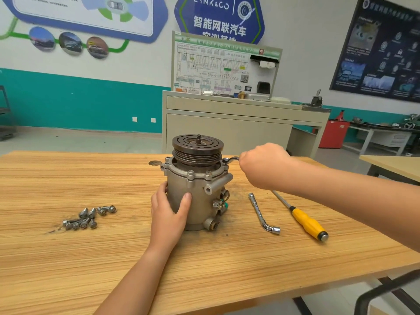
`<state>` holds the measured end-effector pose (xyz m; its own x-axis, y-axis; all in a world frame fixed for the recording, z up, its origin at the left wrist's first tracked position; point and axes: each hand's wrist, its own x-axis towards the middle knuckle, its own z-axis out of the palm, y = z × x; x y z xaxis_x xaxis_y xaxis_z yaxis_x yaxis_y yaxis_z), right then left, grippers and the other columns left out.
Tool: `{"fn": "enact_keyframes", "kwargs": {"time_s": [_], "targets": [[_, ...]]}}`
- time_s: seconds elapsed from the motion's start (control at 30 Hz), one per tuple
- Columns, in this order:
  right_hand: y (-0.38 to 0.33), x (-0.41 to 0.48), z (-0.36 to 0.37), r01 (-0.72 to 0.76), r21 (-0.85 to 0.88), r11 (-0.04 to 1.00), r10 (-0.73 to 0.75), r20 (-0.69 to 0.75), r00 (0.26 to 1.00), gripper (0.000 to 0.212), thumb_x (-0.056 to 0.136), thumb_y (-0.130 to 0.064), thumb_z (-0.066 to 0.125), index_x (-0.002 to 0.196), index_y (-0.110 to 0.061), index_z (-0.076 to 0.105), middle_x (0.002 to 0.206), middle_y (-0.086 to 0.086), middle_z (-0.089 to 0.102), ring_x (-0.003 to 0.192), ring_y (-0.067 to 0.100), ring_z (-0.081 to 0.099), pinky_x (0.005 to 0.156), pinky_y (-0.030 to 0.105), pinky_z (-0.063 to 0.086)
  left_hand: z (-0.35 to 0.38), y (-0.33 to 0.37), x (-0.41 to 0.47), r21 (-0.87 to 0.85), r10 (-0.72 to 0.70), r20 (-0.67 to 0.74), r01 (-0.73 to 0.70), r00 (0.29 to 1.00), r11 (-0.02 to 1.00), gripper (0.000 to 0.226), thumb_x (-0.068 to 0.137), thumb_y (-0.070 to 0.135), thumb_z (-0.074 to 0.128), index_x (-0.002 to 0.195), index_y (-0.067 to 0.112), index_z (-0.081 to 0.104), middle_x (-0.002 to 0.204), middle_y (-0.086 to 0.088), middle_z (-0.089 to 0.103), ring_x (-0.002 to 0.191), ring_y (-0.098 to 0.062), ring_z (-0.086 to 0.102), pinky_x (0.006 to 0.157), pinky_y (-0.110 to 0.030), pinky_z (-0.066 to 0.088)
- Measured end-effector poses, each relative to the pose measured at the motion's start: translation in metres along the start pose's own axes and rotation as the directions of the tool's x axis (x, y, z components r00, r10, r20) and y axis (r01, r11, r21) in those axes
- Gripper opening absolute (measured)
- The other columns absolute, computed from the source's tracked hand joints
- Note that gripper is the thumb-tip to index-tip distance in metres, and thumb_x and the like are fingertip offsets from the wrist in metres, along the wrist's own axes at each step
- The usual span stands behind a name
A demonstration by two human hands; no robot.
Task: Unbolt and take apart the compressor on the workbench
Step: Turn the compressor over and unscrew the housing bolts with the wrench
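Observation:
A grey metal compressor (200, 196) stands upright on the wooden workbench (113, 258), its dark grooved pulley (197, 147) on top. My left hand (169, 214) grips the compressor's body from the near left side, thumb across the front. My right hand (261, 164) is curled round the handle of a small wrench (230, 159), whose head sits on a bolt at the right of the compressor's upper flange. Several removed bolts (87, 218) lie in a loose pile to the left.
An L-shaped socket wrench (263, 214) and a yellow-handled screwdriver (306, 221) lie on the bench to the right of the compressor. A training cabinet (227, 114) stands behind the bench. The bench's right edge runs close by the screwdriver.

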<state>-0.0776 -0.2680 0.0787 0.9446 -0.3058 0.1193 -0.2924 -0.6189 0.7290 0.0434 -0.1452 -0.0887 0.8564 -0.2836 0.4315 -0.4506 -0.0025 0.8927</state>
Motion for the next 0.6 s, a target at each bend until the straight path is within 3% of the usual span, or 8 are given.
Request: {"fn": "enact_keyframes", "kwargs": {"time_s": [0.2, 0.3, 0.4, 0.47, 0.5, 0.6], "targets": [[0.021, 0.013, 0.015, 0.023, 0.009, 1.000, -0.022, -0.011, 1.000, 0.024, 0.090, -0.005, 0.040, 0.108, -0.012, 0.053, 0.061, -0.002, 0.038, 0.049, 0.012, 0.037, 0.040, 0.023, 0.025, 0.000, -0.001, 0.000, -0.001, 0.004, 0.001, -0.004, 1.000, 1.000, 0.064, 0.088, 0.036, 0.058, 0.143, 0.020, 0.030, 0.126, 0.010, 0.030, 0.117, -0.004, 0.032, 0.098, -0.023, 0.027], [0.026, 0.031, 0.030, -0.013, 0.031, 0.999, 0.014, -0.048, 0.999, 0.028, 0.091, -0.003, 0.041, 0.115, -0.013, 0.052, 0.063, -0.003, 0.036, 0.058, 0.015, 0.044, 0.044, 0.024, 0.028, 0.000, -0.001, 0.000, -0.001, 0.007, -0.002, -0.007, 1.000, 1.000, 0.063, 0.088, 0.036, 0.058, 0.142, 0.021, 0.030, 0.126, 0.010, 0.030, 0.117, -0.004, 0.032, 0.098, -0.023, 0.027], [0.026, 0.049, 0.046, 0.012, 0.085, 0.996, 0.005, -0.190, 0.982, 0.028, 0.092, -0.002, 0.042, 0.118, -0.011, 0.045, 0.080, 0.001, 0.054, 0.078, 0.023, 0.055, 0.071, 0.030, 0.040, 0.000, 0.000, -0.001, 0.004, 0.008, -0.004, -0.008, 1.000, 1.000, 0.064, 0.087, 0.037, 0.057, 0.143, 0.020, 0.030, 0.126, 0.010, 0.030, 0.118, -0.004, 0.031, 0.100, -0.023, 0.026], [0.024, 0.063, 0.059, 0.045, 0.095, 0.994, -0.015, -0.293, 0.956, 0.032, 0.092, 0.000, 0.041, 0.122, -0.010, 0.042, 0.103, 0.008, 0.061, 0.099, 0.026, 0.057, 0.100, 0.037, 0.033, 0.000, 0.000, -0.002, 0.009, 0.006, -0.002, -0.006, 1.000, 1.000, 0.065, 0.088, 0.037, 0.057, 0.143, 0.020, 0.029, 0.127, 0.010, 0.030, 0.119, -0.004, 0.031, 0.101, -0.024, 0.025], [0.023, 0.070, 0.063, 0.048, 0.115, 0.992, -0.008, -0.325, 0.946, 0.033, 0.092, 0.000, 0.041, 0.123, -0.009, 0.042, 0.111, 0.009, 0.060, 0.105, 0.026, 0.056, 0.107, 0.039, 0.026, 0.000, 0.001, -0.002, 0.009, 0.007, -0.002, -0.007, 1.000, 1.000, 0.065, 0.088, 0.036, 0.057, 0.144, 0.020, 0.029, 0.128, 0.010, 0.030, 0.120, -0.004, 0.030, 0.101, -0.024, 0.025], [0.015, 0.079, 0.067, 0.046, 0.198, 0.979, 0.028, -0.359, 0.933, 0.030, 0.093, -0.001, 0.041, 0.122, -0.010, 0.046, 0.112, 0.007, 0.062, 0.103, 0.024, 0.057, 0.105, 0.035, 0.028, -0.001, 0.001, -0.002, 0.005, 0.003, 0.002, -0.003, 1.000, 1.000, 0.065, 0.088, 0.037, 0.057, 0.144, 0.020, 0.029, 0.128, 0.009, 0.030, 0.120, -0.004, 0.030, 0.101, -0.023, 0.025]]}}
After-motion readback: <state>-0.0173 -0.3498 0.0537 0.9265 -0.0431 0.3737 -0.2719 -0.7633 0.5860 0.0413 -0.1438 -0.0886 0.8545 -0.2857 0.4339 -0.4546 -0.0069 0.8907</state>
